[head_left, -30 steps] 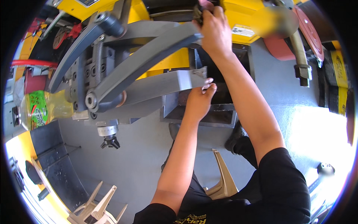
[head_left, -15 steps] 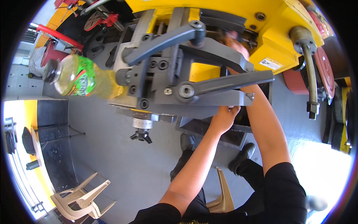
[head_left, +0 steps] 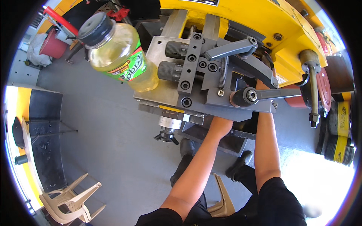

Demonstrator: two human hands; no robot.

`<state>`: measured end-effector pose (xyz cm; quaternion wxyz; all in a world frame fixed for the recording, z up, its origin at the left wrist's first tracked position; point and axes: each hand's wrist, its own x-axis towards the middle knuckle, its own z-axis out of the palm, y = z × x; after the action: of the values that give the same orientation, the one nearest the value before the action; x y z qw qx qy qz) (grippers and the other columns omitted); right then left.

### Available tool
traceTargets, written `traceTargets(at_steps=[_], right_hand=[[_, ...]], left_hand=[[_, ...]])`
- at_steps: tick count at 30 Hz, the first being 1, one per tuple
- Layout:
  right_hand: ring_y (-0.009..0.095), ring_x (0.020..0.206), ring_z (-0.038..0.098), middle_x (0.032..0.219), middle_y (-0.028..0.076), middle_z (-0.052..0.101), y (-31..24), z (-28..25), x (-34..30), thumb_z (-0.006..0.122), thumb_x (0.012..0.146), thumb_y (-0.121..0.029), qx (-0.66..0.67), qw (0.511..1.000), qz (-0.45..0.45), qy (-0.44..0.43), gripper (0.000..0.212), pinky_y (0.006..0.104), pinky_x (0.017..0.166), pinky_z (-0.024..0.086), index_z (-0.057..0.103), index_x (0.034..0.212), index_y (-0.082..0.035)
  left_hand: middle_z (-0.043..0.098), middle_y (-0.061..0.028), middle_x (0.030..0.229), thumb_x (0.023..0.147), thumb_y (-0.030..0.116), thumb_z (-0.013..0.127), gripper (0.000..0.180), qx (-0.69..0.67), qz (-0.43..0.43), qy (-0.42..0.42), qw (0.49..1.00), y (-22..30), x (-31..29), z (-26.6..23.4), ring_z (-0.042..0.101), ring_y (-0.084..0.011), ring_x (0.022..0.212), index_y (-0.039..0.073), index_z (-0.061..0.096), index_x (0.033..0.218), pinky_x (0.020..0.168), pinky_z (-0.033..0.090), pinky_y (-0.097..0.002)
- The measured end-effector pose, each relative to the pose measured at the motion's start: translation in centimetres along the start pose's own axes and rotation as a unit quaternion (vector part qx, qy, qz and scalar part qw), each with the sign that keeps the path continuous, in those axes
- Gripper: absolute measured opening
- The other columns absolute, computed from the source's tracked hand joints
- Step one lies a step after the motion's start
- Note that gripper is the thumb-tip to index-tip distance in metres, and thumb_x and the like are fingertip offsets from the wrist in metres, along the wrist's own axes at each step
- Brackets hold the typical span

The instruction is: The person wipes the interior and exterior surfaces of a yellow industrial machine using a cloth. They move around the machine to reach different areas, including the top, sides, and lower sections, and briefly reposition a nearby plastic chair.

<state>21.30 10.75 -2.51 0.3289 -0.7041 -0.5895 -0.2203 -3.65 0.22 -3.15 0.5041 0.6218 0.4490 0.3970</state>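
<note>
Beneath the grey slide (head_left: pixel 226 109), left hand (head_left: pixel 223 126) and right arm (head_left: pixel 267 145) reach, fingers' grip I can't tell, the bottle (head_left: pixel 130 64) presumably parked clear.

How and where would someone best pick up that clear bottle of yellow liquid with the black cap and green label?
The bottle is probably best gripped around its rounded body, at the green label, coming from the left. That side is open, while two black ribbed cylindrical knobs stand close on its right. The black cap is narrower, giving less to hold.
</note>
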Motion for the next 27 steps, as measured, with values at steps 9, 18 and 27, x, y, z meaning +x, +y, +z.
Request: traceTargets(at_steps=[9, 18, 27], right_hand=[[0.029, 0.101, 0.072, 0.107, 0.014, 0.075, -8.0, 8.0, 1.2, 0.074, 0.091, -0.024, 0.156, 0.97, 0.061, -0.177, 0.031, 0.0387, 0.085, 0.056, 0.069, 0.117, -0.007], [0.042, 0.091, 0.072, 0.093, 0.019, 0.076, -11.2, 7.3, 3.9, 0.07, 0.088, -0.026, 0.239, 0.948, 0.067, -0.198, 0.023, 0.0512, 0.082, 0.059, 0.077, 0.105, -0.014], [0.028, 0.088, 0.076, 0.098, 0.018, 0.079, -5.0, 7.3, 1.3, 0.077, 0.092, -0.021, 0.378, 0.82, 0.423, 0.074, 0.024, 0.042, 0.082, 0.058, 0.076, 0.106, -0.002]], left_hand=[[0.076, -0.0049, 0.113, 0.104, 0.037, 0.066, 0.038, -0.092, -0.148, -0.063, 0.983, -1.4, 0.2, -1.5, 0.071, -0.0152, 0.099, 0.006, 0.072, 0.125, 0.085, 0.053, -0.0315], [0.074, -0.0039, 0.119, 0.103, 0.038, 0.064, 0.049, -0.102, -0.256, -0.106, 0.955, 3.6, 1.4, 0.8, 0.067, -0.0127, 0.105, 0.005, 0.065, 0.139, 0.09, 0.049, -0.0278], [0.076, -0.0071, 0.123, 0.104, 0.031, 0.063, 0.044, -0.105, -0.27, -0.1, 0.952, 3.1, 1.1, 1.1, 0.067, -0.0112, 0.104, 0.003, 0.064, 0.138, 0.09, 0.05, -0.0268]])
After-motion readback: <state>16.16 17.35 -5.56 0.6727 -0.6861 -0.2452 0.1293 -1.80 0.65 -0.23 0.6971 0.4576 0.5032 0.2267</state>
